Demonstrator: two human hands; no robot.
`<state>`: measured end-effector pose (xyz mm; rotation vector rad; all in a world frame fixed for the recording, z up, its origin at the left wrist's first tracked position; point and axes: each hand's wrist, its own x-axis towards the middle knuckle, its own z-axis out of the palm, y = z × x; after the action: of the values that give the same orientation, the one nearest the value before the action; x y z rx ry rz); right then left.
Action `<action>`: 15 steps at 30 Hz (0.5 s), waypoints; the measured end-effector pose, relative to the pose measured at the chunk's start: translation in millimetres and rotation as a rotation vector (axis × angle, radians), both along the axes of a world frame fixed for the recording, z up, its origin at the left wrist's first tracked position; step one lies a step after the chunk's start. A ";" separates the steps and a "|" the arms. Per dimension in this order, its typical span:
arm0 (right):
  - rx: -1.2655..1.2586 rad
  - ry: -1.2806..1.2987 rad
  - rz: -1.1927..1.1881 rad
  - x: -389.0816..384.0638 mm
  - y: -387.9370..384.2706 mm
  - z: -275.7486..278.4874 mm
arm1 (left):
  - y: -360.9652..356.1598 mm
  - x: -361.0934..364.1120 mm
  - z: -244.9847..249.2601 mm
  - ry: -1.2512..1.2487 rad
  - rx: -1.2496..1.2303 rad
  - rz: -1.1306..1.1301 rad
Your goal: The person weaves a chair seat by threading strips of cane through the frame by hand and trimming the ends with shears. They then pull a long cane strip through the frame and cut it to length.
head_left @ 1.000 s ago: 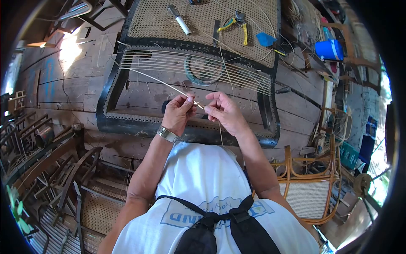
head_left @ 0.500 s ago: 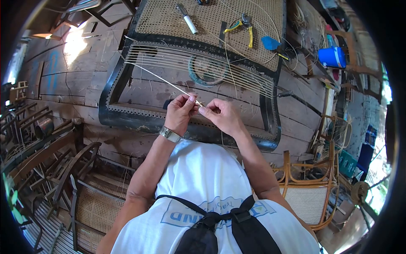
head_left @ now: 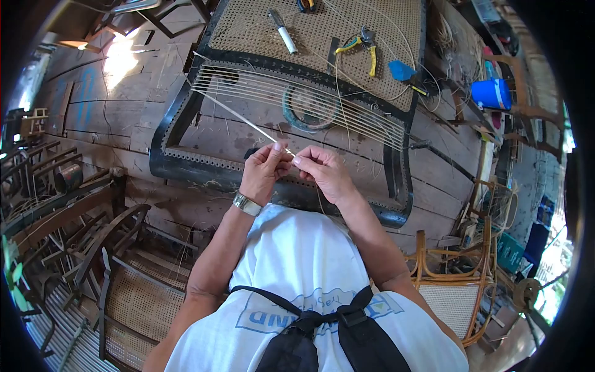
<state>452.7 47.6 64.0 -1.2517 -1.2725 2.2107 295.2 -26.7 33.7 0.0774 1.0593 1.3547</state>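
A pale cane strand (head_left: 238, 116) runs taut from the left rail of a dark wooden frame (head_left: 186, 162) down to my hands. My left hand (head_left: 265, 170) pinches it between thumb and fingers. Close beside it, my right hand (head_left: 325, 173) pinches the same strand, thumb against fingers. Its thin tail hangs below my right hand. Several parallel cane strands (head_left: 297, 93) stretch across the frame's opening, near the woven upper panel. Small holes line the frame's inner edge. Beneath the strands, a round greenish ring (head_left: 291, 111) shows on the floor.
On the woven cane panel (head_left: 248, 28) lie a white-handled tool (head_left: 286, 39), yellow-handled pliers (head_left: 373, 62) and a blue piece (head_left: 401, 70). A blue bucket (head_left: 491, 94) stands right. Caned chairs (head_left: 133, 304) crowd the lower left; a rattan chair (head_left: 449, 304) sits lower right.
Both hands stay pinched on the strand, drawn slightly closer together. The view has shifted a little, so the frame and tools appear further right.
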 end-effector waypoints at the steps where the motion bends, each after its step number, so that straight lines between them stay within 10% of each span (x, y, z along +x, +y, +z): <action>1: 0.013 0.035 -0.009 0.0 -2.5 1.1 | -4.0 -2.4 1.7 -0.072 -0.017 -0.038; 15: -0.176 0.078 -0.056 -1.2 -14.7 -8.4 | -22.2 -9.5 -5.1 0.097 0.045 -0.044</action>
<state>451.5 32.9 55.7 -1.2336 -1.0202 2.3488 285.8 -48.9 28.6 0.2001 1.1021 1.3462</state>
